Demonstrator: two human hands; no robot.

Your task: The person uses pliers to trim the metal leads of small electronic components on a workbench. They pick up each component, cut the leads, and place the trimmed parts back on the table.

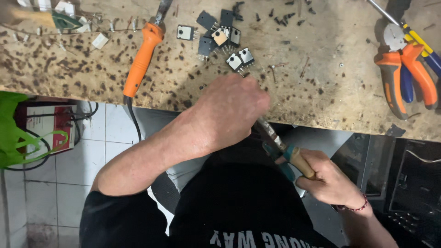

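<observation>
Two bare hands over the edge of a burn-spotted worktop [321,92]. Left hand [232,110] curled into a fist, fingers tight around the metal end of a file [275,140]; whether something small sits inside the fist cannot be told. Right hand [328,179] lower down, fingers wrapped round the file's wooden handle [303,163] with its green collar.

One file only. Long axis slanted: handle end low by the right fingers, metal end up and away into the left fist, pointing toward the worktop edge. File just below that edge, in front of a black shirt.

Just past the left fingers, about eight small black square parts [220,39] with thin metal legs, lying close together, some showing pale faces. Further off, a loose handful of dark screws [282,18].

Off to the side of the left fingers, one orange soldering iron [143,57], lying long-ways with its black cord hanging off the edge.

Far beyond the right fingers, two pairs of pliers [406,73], one orange, one blue and yellow, touching.
</observation>
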